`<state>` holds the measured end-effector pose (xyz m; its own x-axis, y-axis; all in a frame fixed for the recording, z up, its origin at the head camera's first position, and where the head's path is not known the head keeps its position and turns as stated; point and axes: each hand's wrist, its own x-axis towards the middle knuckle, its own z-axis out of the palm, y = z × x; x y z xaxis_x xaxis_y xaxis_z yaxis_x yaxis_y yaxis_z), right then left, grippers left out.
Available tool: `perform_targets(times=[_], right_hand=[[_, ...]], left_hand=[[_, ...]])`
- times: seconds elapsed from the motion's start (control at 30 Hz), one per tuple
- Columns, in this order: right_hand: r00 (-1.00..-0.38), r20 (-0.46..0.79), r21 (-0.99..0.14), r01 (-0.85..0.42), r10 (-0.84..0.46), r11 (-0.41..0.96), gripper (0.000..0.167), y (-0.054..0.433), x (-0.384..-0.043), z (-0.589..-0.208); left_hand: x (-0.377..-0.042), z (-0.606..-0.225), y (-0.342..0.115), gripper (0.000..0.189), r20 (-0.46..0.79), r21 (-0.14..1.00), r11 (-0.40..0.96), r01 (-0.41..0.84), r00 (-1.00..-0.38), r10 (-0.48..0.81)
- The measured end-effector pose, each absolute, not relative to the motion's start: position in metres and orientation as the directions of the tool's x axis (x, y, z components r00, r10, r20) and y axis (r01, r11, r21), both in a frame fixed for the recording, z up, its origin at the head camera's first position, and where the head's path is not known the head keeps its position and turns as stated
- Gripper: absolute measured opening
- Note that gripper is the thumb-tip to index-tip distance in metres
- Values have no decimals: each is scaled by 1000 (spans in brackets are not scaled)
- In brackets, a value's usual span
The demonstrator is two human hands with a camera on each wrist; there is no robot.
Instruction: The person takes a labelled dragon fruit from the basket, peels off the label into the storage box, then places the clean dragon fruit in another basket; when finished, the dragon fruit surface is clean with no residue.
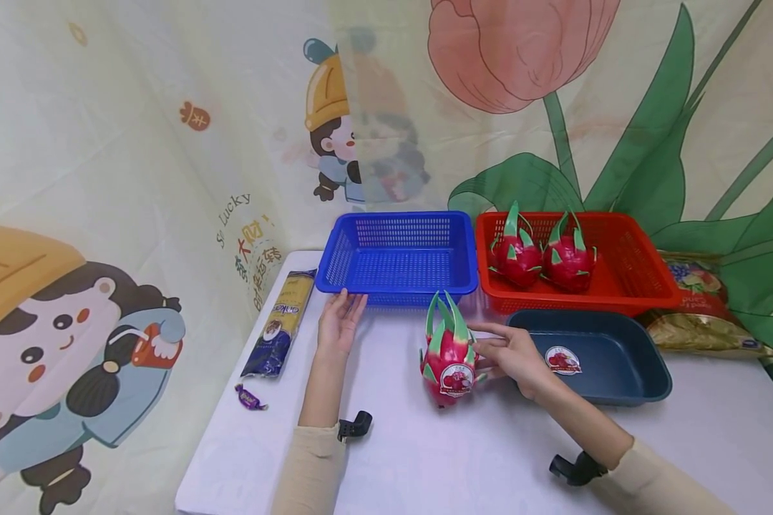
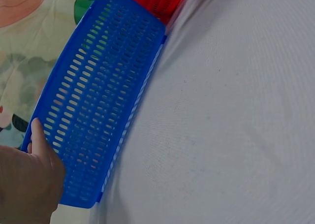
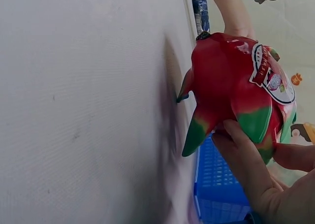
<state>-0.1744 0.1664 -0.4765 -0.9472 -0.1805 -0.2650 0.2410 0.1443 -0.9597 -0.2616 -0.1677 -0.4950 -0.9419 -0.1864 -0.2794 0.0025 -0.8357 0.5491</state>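
Observation:
My right hand (image 1: 512, 355) grips a dragon fruit (image 1: 449, 361) from its right side, close in front of the blue basket (image 1: 396, 297). The fruit is red with green leafy tips and a round sticker. The right wrist view shows the fingers and thumb around its leafy end (image 3: 256, 120), above the white tabletop. At the basket's front left corner, my left hand (image 1: 340, 322) holds the rim. In the left wrist view one digit of that hand (image 2: 34, 179) lies on the basket's outer wall, the others mostly hidden behind the rim.
A red basket (image 1: 618, 300) to the right holds two dragon fruits (image 1: 541, 261). Before it sits a dark blue tub (image 1: 618, 357) with a sticker. A gold and red bag (image 1: 698, 315) lies at far right; a pasta packet (image 1: 280, 325) and purple candy (image 1: 250, 398) lie at left.

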Motion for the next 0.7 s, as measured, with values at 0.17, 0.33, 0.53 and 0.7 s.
perform_targets(times=[0.17,0.33,0.53,0.7], right_hand=[[-948,-270,-957,245,-168,155,53,163,-176,-476],[-953,-262,-948,224,-150,227,51,160,-178,-477],[-957,-243,-939,191,-158,285,47,161,-181,-479],[-955,-232,-943,174,-186,285,46,162,-181,-480]], left_hand=[[-258,-495,-166,8,-289,531,-847,3,-939,-185],[-254,-496,-158,6,-306,545,-837,-41,-940,-153],[-245,-498,-139,4,-281,647,-752,-127,-956,-80],[-233,-493,-119,13,-187,809,-560,-179,-981,43]])
